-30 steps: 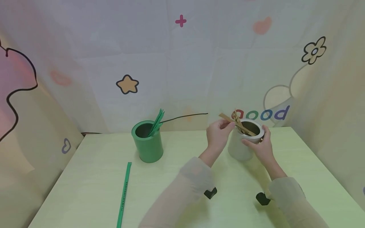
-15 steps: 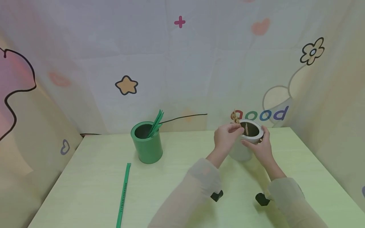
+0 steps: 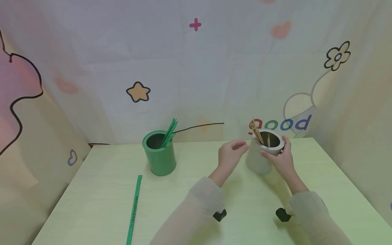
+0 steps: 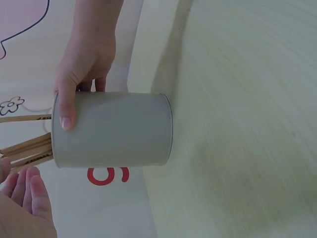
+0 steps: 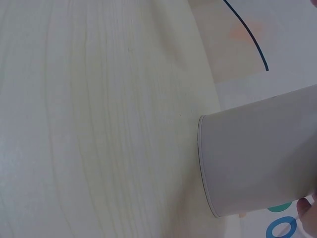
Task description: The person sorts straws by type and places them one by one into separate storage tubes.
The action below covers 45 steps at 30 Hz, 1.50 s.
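Note:
A light grey canister (image 3: 259,160) stands at the back right of the table, with several slim tan printed sticks (image 3: 257,134) poking out of its mouth. My right hand (image 3: 283,159) grips its rim from the right, thumb at the front; the left wrist view shows that thumb lying along the canister's wall (image 4: 114,131). Just left of the canister is my left hand (image 3: 230,154), fingers loosely bent and holding nothing. In the left wrist view its fingers (image 4: 30,191) are close to the tan sticks (image 4: 29,148). The right wrist view shows mostly the canister's side (image 5: 257,153).
A green canister (image 3: 160,160) holding several green sticks (image 3: 168,133) stands at the back left. One long green printed strip (image 3: 134,211) lies in front of it on the pale table (image 3: 92,200). A printed cloth (image 3: 202,68) hangs behind.
My left hand has lowered a tan stick into the grey canister, let go of it and drawn back to the left. My right hand keeps its grip on the rim.

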### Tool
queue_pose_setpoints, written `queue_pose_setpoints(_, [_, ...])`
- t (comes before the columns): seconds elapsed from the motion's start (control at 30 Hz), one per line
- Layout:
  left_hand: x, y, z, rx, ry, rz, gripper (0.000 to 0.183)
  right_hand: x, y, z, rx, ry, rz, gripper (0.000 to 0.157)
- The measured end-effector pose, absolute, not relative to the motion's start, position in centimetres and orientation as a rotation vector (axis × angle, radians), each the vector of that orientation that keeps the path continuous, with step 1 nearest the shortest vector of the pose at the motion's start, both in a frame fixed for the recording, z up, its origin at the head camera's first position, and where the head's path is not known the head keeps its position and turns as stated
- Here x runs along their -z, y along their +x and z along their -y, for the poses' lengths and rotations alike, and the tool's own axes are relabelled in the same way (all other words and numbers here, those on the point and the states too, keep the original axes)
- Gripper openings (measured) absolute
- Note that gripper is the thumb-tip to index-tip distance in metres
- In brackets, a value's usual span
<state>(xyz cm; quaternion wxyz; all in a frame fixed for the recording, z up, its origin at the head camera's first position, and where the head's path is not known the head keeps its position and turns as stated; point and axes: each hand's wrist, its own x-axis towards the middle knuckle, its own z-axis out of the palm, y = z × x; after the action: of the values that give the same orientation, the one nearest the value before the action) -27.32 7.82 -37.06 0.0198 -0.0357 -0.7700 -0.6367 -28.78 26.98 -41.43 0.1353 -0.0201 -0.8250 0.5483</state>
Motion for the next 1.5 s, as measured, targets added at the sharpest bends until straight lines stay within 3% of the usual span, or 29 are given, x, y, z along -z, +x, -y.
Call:
queue_pose_setpoints(0.37, [37.3, -26.7, -4.7, 2.019, -0.193, 2.343, 0.021, 41.3, -28.6, -27.0, -1.608, -0.049, 2.386, 0.099])
queue_pose_setpoints(0.97, [34.8, -24.9, 1.1, 1.853, -0.412, 2.333, 0.024, 41.5, -28.7, -26.9, -1.599, -0.047, 2.396, 0.100])
queue_pose_setpoints(1.5, [35.1, -23.1, 10.0, 1.841, -0.253, 2.090, 0.026, 41.2, -28.5, -26.8, -1.582, -0.048, 2.413, 0.099])
